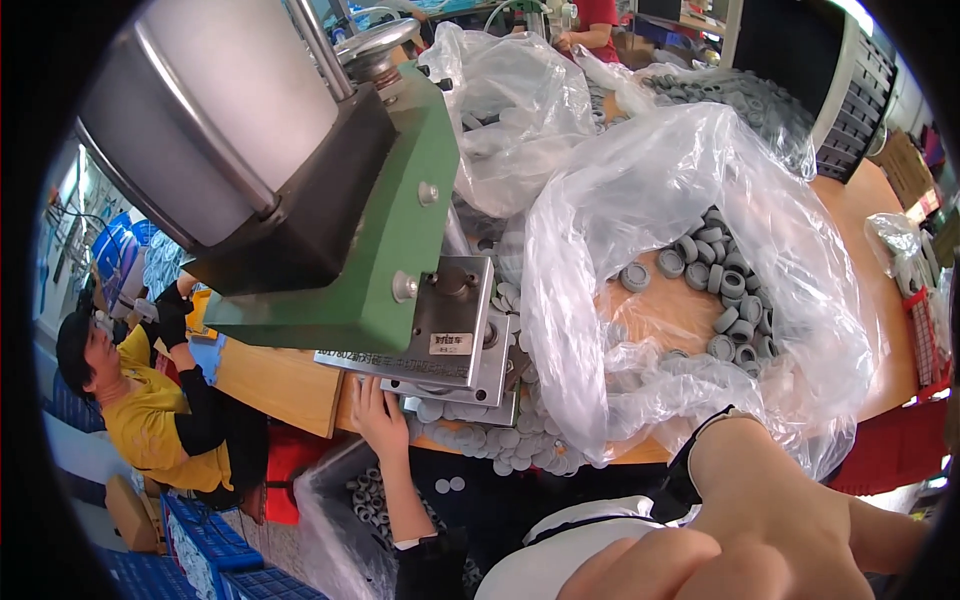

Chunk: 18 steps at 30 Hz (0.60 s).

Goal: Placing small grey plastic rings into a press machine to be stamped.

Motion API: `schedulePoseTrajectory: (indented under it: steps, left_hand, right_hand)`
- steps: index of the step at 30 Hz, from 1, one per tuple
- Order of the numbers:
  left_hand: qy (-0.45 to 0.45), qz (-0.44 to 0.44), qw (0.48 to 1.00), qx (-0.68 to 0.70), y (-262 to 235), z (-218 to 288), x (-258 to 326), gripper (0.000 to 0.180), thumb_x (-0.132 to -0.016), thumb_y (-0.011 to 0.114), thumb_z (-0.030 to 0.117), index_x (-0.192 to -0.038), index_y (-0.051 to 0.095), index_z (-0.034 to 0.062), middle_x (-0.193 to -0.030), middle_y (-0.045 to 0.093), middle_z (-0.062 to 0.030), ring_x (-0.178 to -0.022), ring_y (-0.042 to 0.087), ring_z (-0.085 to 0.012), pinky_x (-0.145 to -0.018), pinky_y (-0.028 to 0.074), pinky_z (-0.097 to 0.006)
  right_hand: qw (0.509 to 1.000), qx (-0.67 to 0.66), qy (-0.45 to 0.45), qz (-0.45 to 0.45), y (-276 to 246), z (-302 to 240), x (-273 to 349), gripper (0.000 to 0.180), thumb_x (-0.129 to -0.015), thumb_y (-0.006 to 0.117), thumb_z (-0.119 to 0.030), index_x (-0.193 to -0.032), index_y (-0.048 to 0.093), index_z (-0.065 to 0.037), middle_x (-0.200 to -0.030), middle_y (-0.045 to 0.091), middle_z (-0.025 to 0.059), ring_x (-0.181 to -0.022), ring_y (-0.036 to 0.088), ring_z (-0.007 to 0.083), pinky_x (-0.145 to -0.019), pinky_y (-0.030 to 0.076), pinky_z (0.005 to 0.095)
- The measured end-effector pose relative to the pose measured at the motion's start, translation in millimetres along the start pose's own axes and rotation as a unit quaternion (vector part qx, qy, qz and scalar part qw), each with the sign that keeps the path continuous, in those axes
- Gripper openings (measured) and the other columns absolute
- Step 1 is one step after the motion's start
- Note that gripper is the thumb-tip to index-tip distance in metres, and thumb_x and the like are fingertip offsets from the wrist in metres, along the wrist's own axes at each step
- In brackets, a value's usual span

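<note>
My left hand (pixel 382 420) rests at the front of the press die (pixel 445 340), fingers stretched out against its lower edge. No object shows in that hand. The green press (pixel 400 210) stands over the die. Flat grey discs (pixel 500 440) are heaped along the table edge beside the die. Very close at the lower right, my right hand (pixel 690 565) is raised with its knuckles bent. Its fingertips are hidden, and so is anything they might hold. Beyond it, an open clear plastic bag (pixel 590 260) contains several grey ring-shaped caps (pixel 735 285).
More clear bags (pixel 520 90) with grey parts cover the far table. A lined container (pixel 350 540) of grey rings sits below the table edge. A co-worker in a yellow shirt (pixel 165 420) is at the left. Blue crates (pixel 205 540) stand at lower left.
</note>
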State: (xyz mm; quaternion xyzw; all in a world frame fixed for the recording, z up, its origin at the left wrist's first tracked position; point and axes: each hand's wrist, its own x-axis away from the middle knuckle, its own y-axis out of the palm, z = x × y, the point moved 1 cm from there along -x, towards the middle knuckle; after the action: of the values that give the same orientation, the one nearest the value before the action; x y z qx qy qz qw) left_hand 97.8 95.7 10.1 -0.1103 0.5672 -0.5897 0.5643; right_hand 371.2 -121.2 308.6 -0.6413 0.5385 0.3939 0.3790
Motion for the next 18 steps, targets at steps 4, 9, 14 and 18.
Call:
schedulePoseTrajectory:
  steps: [4, 9, 14, 18]
  left_hand:
    - [0.0, 0.003, 1.0, 0.01, -3.2, 3.8, -1.0, 0.031, -0.092, 0.048, 0.015, -0.119, 0.057, 0.0029, -0.126, 0.055, -0.011, -0.127, 0.042, -0.0338, -0.101, 0.03, -0.047]
    - [-0.022, 0.162, 0.962, 0.221, -45.2, 33.9, 6.6, 0.036, -0.092, 0.046, 0.013, -0.121, 0.052, -0.0065, -0.124, 0.054, -0.0203, -0.116, 0.049, -0.035, -0.1, 0.036, -0.043]
    - [0.095, 0.169, 0.913, 0.358, -68.1, 101.3, -5.2, 0.056, -0.079, 0.065, 0.019, -0.125, 0.044, -0.0062, -0.123, 0.051, -0.0188, -0.113, 0.05, -0.0306, -0.098, 0.037, -0.041]
    - [-0.009, 0.062, 0.853, 0.518, -58.6, 117.5, -23.9, 0.065, -0.075, 0.07, 0.01, -0.13, 0.037, -0.0026, -0.122, 0.052, -0.0124, -0.112, 0.051, -0.0215, -0.099, 0.035, -0.036]
  right_hand:
    - [1.0, 0.004, -0.009, -0.008, -7.4, -44.3, 2.9, 0.046, -0.09, 0.044, -0.055, -0.109, 0.06, -0.017, -0.117, 0.049, 0.0099, -0.098, 0.051, 0.0175, -0.068, 0.044, 0.0245]
    - [0.998, 0.013, -0.035, -0.052, 12.3, -16.3, 5.6, 0.042, -0.091, 0.048, -0.053, -0.111, 0.06, -0.018, -0.119, 0.048, 0.0087, -0.096, 0.051, 0.0153, -0.064, 0.045, 0.022]
    - [0.983, -0.181, 0.018, -0.038, 38.8, -48.7, 14.3, 0.024, -0.092, 0.053, -0.022, -0.075, 0.063, -0.008, -0.093, 0.061, 0.0106, -0.076, 0.055, 0.0204, -0.058, 0.044, 0.0276]
    - [0.987, -0.16, 0.007, -0.028, 43.0, -50.6, -3.9, 0.022, -0.091, 0.051, -0.018, -0.076, 0.061, -0.007, -0.091, 0.061, 0.0101, -0.077, 0.056, 0.0217, -0.06, 0.044, 0.0297]
